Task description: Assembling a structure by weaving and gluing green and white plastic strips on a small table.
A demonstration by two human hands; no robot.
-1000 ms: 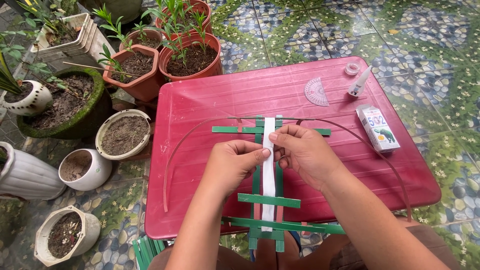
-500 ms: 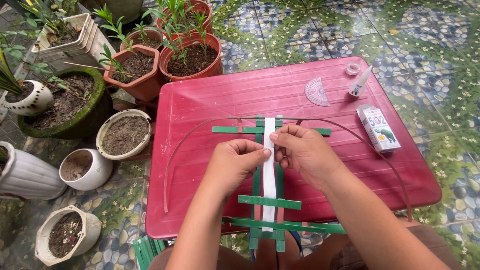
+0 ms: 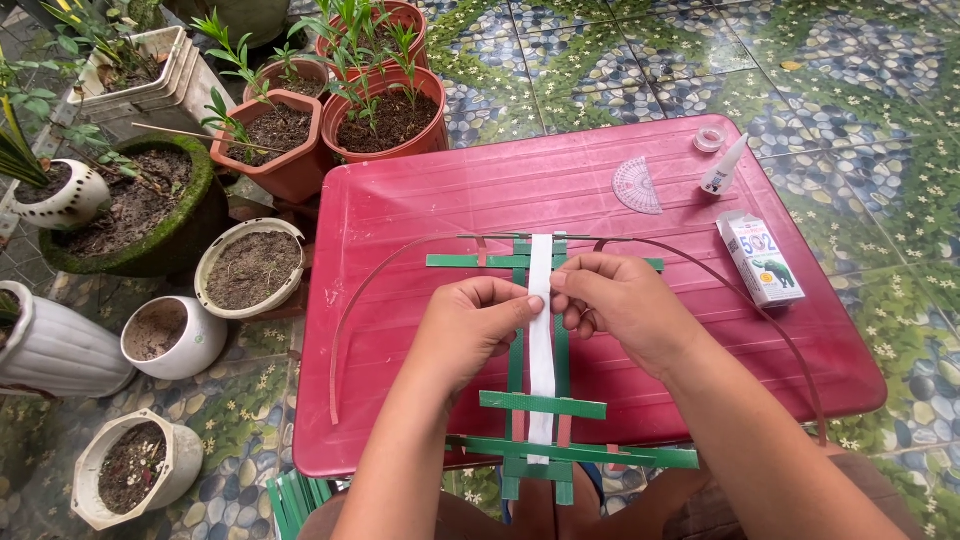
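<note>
A frame of green strips (image 3: pixel 541 404) lies on the red plastic table (image 3: pixel 420 210), with a long white strip (image 3: pixel 541 350) running down its middle. My left hand (image 3: pixel 470 325) pinches the white strip from the left near its upper part. My right hand (image 3: pixel 620 310) pinches the same strip from the right, fingertips almost meeting the left hand's. A thin dark curved rod (image 3: pixel 350 310) arcs from the frame's top out to both sides of the table.
On the table's far right lie a small boxed glue carton (image 3: pixel 760 258), a small white glue bottle (image 3: pixel 722 166), a tape roll (image 3: pixel 709 139) and a clear protractor (image 3: pixel 637 186). Several plant pots (image 3: pixel 250 265) stand left and behind on the patterned tile floor (image 3: pixel 850 90).
Both hands stay pinched on the white strip; no clear movement of hands or frame.
</note>
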